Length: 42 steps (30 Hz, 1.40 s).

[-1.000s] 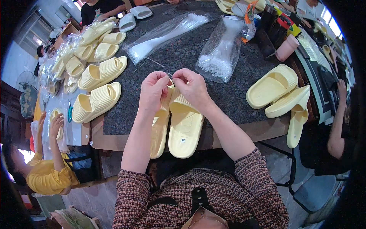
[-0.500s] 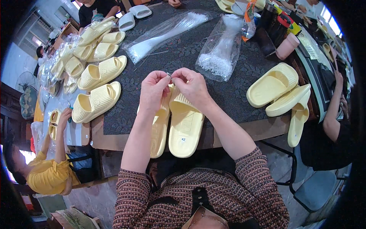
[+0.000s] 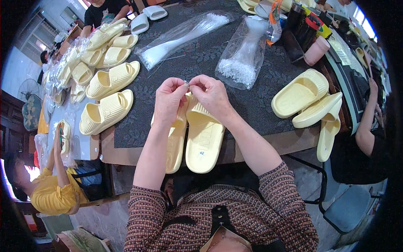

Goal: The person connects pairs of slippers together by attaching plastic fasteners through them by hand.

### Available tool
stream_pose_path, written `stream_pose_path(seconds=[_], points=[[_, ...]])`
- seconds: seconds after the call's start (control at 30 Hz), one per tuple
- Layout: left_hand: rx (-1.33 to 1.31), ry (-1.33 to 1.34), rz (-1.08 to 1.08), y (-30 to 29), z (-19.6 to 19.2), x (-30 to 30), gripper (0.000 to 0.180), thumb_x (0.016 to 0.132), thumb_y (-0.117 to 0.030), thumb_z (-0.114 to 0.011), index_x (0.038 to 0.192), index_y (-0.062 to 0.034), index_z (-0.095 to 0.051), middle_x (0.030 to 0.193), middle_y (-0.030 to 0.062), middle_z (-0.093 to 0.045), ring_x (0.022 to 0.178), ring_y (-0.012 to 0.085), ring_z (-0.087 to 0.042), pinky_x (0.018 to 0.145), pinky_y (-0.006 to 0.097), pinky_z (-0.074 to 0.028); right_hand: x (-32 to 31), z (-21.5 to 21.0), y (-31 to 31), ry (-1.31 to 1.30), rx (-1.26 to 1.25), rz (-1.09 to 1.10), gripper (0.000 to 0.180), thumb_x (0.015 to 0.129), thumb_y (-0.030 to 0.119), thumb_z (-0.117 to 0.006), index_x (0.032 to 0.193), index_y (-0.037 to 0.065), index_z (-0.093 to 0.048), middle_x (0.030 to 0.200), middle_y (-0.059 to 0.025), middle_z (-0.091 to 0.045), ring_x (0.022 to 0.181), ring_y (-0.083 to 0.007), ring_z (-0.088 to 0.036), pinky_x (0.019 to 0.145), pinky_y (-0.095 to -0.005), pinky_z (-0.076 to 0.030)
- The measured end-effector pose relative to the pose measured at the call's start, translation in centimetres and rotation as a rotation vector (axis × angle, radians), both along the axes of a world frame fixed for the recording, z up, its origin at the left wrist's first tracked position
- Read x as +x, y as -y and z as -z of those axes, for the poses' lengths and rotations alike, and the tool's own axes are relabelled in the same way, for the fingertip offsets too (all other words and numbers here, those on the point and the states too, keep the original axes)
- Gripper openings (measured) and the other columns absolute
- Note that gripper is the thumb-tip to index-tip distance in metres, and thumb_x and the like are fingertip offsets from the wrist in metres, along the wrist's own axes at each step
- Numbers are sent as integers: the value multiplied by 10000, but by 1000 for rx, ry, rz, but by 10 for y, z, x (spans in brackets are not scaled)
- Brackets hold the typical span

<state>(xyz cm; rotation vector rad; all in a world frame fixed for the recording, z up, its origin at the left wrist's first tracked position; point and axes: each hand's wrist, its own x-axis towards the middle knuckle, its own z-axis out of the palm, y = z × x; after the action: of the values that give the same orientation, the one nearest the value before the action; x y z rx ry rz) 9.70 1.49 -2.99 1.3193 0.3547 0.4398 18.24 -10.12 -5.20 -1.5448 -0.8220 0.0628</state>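
Observation:
Two pale yellow slippers [image 3: 204, 140] lie side by side at the near table edge, toes toward me. My left hand [image 3: 169, 101] and my right hand [image 3: 212, 94] meet just above their straps, fingertips pinched together on a thin clear plastic tie [image 3: 187, 85]. Both hands rest against the slippers. The tie is tiny and mostly hidden by my fingers.
A dark patterned mat [image 3: 201, 71] covers the table. Two clear bags, one of ties [image 3: 180, 35] and one of small white pieces [image 3: 242, 54], lie beyond my hands. More yellow slippers sit left [image 3: 107, 111] and right [image 3: 308, 101]. A pink cup [image 3: 315, 50] stands far right. Other people sit at left and right.
My hands stay pinched together over the slipper pair, shifted only slightly. The person at the left has moved an arm holding a slipper.

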Motion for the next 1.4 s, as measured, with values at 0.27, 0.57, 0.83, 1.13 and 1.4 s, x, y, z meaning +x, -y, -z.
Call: stream_pose_path(seconds=[0.27,0.57,0.83,1.13,1.4], points=[[22,-1,-35,0,3,-1,63,844,-54,-647,873,-67,-592,753,8,-627,533,24,-496,451,156,-371,-3,-5,3,-40,-5,-11,108,771,101,-599,836,33,-653,731,-119,-664,696,-270,-637,668,-365,-499],[130,-33,-67,2,0,0,60,839,-54,-649,841,-73,-592,723,-12,-606,529,14,-481,452,159,-357,-2,-3,1,-5,-21,19,105,768,108,-605,829,36,-653,716,-116,-655,687,-264,-623,667,-371,-497],[13,-26,-30,4,-2,-2,80,876,-109,-619,908,-40,-644,716,-17,-609,543,11,-485,486,163,-382,-3,-3,2,-22,20,40,105,770,118,-607,811,30,-647,708,-106,-648,694,-253,-614,679,-363,-482],[19,-66,-34,4,-5,-1,69,875,-100,-611,906,-45,-639,707,-26,-597,548,10,-481,488,156,-372,-2,-7,6,30,-88,37,124,799,87,-616,881,-3,-640,763,-80,-632,675,-128,-589,627,-266,-476],[99,-93,-25,3,-3,-2,62,863,-109,-622,886,-55,-640,691,-45,-569,550,7,-464,486,163,-364,-4,-6,3,73,-7,92,78,757,117,-605,760,42,-628,671,-102,-628,667,-273,-599,648,-390,-473]])
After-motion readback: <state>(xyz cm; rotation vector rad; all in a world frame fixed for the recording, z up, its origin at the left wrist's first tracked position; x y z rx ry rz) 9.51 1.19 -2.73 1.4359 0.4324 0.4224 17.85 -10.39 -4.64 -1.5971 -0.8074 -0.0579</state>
